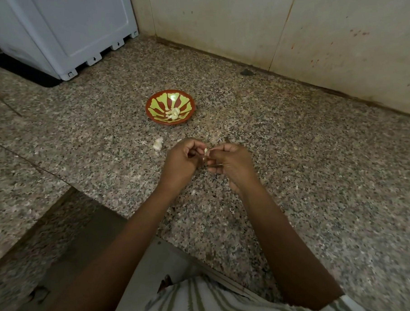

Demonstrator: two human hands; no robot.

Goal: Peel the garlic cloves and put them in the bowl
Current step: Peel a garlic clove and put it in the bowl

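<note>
A small garlic clove (206,151) shows pale between my two hands, held above the granite counter. My left hand (183,162) and my right hand (230,162) both pinch it with curled fingers, fingertips meeting in the middle. Farther back stands a red bowl (158,98) with green-yellow petal stripes, and several peeled cloves (173,113) lie in its centre. A piece of garlic with skin (158,144) lies on the counter just left of my left hand.
The speckled granite counter (293,151) meets a beige wall (288,34) at the back and right. A white appliance (64,32) on a black mat stands at the back left. Bits of skin lie around my hands. The counter's edge drops off at the front left.
</note>
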